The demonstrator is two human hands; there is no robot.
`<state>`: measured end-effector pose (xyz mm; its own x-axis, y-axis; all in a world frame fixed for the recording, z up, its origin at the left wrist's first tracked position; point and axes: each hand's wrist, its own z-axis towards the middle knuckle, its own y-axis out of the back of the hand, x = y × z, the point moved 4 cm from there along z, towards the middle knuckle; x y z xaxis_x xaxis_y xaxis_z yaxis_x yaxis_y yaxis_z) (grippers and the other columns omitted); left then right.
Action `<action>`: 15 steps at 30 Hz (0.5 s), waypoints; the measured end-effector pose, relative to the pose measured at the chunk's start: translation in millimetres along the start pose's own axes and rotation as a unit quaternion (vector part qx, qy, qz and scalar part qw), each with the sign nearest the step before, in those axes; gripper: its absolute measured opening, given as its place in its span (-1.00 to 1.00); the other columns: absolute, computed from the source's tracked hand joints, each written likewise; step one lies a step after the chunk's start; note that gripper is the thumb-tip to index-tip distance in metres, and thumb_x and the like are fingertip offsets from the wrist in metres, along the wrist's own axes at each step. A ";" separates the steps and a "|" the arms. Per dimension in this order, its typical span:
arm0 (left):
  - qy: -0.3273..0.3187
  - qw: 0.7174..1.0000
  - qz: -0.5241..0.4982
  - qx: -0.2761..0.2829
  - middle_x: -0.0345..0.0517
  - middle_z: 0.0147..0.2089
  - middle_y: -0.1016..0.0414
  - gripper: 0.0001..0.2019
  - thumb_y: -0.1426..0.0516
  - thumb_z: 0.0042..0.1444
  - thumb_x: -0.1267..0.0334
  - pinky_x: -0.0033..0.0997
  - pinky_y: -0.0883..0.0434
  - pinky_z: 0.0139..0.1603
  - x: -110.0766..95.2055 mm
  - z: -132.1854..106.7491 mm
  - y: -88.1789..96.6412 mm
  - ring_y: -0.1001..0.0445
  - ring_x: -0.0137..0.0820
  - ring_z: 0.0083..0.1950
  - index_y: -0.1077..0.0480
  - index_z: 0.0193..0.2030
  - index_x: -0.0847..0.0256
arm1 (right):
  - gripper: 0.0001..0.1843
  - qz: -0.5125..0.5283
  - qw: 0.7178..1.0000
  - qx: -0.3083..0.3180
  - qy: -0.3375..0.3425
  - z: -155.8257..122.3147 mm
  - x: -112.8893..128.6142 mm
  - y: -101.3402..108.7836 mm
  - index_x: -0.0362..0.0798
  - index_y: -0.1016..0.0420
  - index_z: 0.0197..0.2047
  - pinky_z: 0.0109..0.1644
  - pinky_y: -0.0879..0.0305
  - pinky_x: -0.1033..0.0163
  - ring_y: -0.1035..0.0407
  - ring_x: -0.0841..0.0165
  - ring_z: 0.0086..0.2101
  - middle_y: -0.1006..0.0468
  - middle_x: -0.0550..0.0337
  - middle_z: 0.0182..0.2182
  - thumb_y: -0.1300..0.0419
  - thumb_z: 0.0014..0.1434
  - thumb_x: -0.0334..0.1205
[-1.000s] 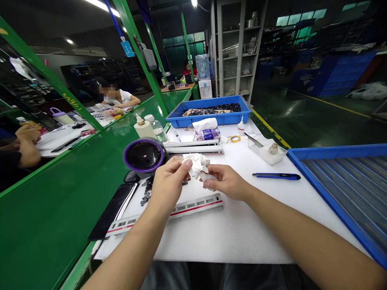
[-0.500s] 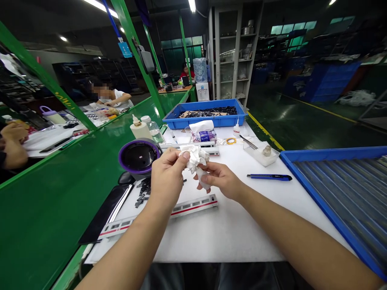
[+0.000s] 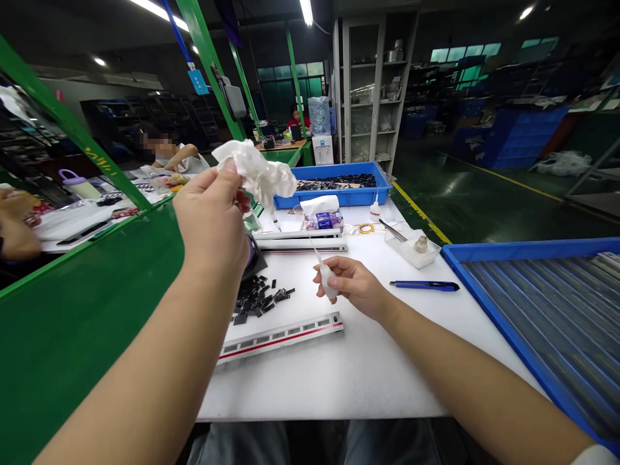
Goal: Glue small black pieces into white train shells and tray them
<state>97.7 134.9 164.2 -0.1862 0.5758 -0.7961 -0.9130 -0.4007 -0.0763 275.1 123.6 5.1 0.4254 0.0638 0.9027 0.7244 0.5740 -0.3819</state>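
Your left hand (image 3: 210,219) pinches a crumpled tissue (image 3: 264,173), held high toward the left edge of the table (image 3: 378,381). Your right hand (image 3: 356,285) grasps a small white bottle (image 3: 329,280), thin nozzle up, above mid-table (fingers cover part of it). White train shell (image 3: 290,334) with red stripe lies slantwise toward the near edge, left end behind your forearm. Loose black pieces (image 3: 261,298) sit just beyond it. Blue knife (image 3: 424,285) rests near the right edge, beside the ridged blue tray (image 3: 523,249).

Head-worn view, facing forward, downward over worktable (image 3: 368,381).
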 end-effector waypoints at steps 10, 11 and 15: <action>0.074 0.923 0.162 0.341 -0.09 -0.22 -0.50 -0.72 -0.12 0.16 0.04 -0.32 -0.36 -0.15 42.1 -63.0 -13.7 -0.45 -0.27 -0.17 -0.53 -0.36 0.19 | -0.62 0.058 0.998 -0.011 0.004 3.1 -0.1 7.1 0.00 -0.50 -0.08 -0.47 -0.28 0.33 -0.49 0.34 -0.37 -0.56 0.17 -0.29 -0.37 0.04 -0.09; 0.069 0.919 0.154 0.356 -0.09 -0.18 -0.51 -0.72 -0.13 0.17 0.04 -0.32 -0.36 -0.11 40.5 -68.8 -18.3 -0.46 -0.26 -0.14 -0.54 -0.33 0.18 | -0.63 0.059 0.998 -0.006 0.001 3.4 -0.6 6.6 -0.01 -0.50 -0.09 -0.48 -0.28 0.33 -0.49 0.35 -0.39 -0.56 0.17 -0.30 -0.37 0.04 -0.09; 0.070 0.930 0.175 0.317 -0.11 -0.29 -0.50 -0.69 -0.15 0.15 0.02 -0.32 -0.34 -0.18 37.0 -69.1 -32.2 -0.44 -0.28 -0.22 -0.51 -0.43 0.20 | -0.60 0.061 0.998 -0.005 -0.019 3.4 -1.2 4.8 -0.04 -0.49 -0.08 -0.52 -0.27 0.34 -0.50 0.33 -0.40 -0.56 0.14 -0.28 -0.37 0.01 -0.11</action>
<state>145.3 119.9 95.8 -0.5044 0.3735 -0.7786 -0.8437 -0.0212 0.5364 276.2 129.0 2.9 0.4902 0.1631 0.8562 0.6735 0.5526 -0.4909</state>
